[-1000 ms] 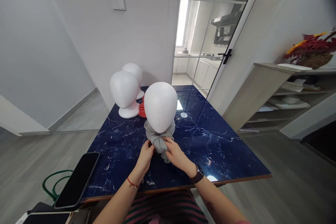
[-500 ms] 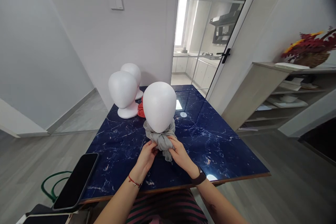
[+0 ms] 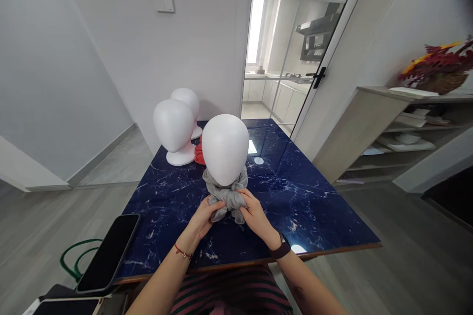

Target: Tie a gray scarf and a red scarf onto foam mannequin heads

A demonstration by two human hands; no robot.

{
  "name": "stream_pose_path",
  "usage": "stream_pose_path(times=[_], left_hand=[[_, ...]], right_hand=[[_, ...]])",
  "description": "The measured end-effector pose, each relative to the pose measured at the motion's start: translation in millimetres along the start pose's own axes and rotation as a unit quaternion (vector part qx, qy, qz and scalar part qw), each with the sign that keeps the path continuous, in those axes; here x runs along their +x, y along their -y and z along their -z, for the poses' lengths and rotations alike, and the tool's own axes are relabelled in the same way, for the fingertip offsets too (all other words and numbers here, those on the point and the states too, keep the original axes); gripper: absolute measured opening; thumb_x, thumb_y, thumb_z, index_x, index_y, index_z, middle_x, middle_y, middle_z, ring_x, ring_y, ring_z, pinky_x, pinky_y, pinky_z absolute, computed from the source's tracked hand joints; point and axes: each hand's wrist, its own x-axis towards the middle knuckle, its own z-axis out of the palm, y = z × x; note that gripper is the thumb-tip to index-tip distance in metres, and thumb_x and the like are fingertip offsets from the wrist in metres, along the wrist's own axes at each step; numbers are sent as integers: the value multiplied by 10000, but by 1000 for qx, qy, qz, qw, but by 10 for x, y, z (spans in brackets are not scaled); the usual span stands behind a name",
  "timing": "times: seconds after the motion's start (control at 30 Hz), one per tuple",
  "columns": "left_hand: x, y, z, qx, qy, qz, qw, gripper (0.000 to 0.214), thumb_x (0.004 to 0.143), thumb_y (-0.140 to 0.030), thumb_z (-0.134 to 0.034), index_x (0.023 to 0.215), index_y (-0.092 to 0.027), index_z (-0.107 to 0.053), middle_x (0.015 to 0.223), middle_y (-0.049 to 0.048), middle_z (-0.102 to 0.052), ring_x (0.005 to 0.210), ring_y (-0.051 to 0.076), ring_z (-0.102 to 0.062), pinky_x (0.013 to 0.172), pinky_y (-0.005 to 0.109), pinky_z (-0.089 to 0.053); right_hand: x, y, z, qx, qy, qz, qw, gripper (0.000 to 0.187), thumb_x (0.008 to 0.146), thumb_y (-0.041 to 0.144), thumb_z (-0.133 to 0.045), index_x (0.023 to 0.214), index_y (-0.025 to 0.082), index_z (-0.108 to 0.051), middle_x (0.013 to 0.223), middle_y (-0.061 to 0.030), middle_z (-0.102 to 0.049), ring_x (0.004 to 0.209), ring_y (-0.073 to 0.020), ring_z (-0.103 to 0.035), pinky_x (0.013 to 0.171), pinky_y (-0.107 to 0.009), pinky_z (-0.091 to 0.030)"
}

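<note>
Head view: grey fabric scarf (image 3: 226, 196) knotted under the white foam mannequin head (image 3: 225, 147) on the blue marble bench (image 3: 295, 192); left hand (image 3: 201, 219) and right hand (image 3: 256, 216) pinch its knot with their fingers from opposite sides.

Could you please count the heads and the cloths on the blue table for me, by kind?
white heads: 3
grey scarf: 1
red cloth: 1
total: 5

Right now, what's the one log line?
left hand: grips grey scarf | right hand: grips grey scarf | grey scarf: round neck of white mannequin head
</note>
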Motion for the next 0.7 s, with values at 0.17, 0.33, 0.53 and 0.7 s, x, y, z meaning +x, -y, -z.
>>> stream_pose_path(times=[0.17, 0.33, 0.53, 0.7], left_hand=[[46, -89, 84, 144, 6, -4, 990, 301, 518, -252, -826, 744, -103, -695, 685, 50, -683, 607, 123, -592, 604, 226, -434], [70, -122, 130, 139, -2, -45, 989, 286, 545, -288, -810, 742, -113, -697, 694, 53, -688, 610, 135, -595, 615, 241, -442], [64, -134, 98, 73, -23, -42, 996, 361, 557, -311, -813, 846, -136, -685, 802, 71, -709, 679, 150, -639, 675, 258, -482], [67, -170, 165, 138, 13, -11, 990, 352, 523, -290, -831, 798, -112, -702, 724, 64, -693, 614, 129, -607, 596, 224, -449]], right_hand=[[6, -25, 9, -17, -9, 0, 1000, 359, 685, 13, -369, 911, 174, -597, 1020, -75, -563, 955, -185, -541, 863, -309, -430], [19, -55, -2, -17, -22, -9, 1000, 323, 699, 21, -367, 873, 178, -588, 990, -73, -559, 950, -186, -532, 862, -312, -426], [34, -55, -2, -12, -36, -14, 999, 321, 709, 24, -363, 869, 180, -594, 963, -65, -558, 923, -181, -534, 844, -307, -427], [46, -80, 25, 2, -47, -21, 999, 298, 719, 32, -370, 847, 182, -594, 986, -63, -559, 951, -180, -536, 871, -306, -414]])
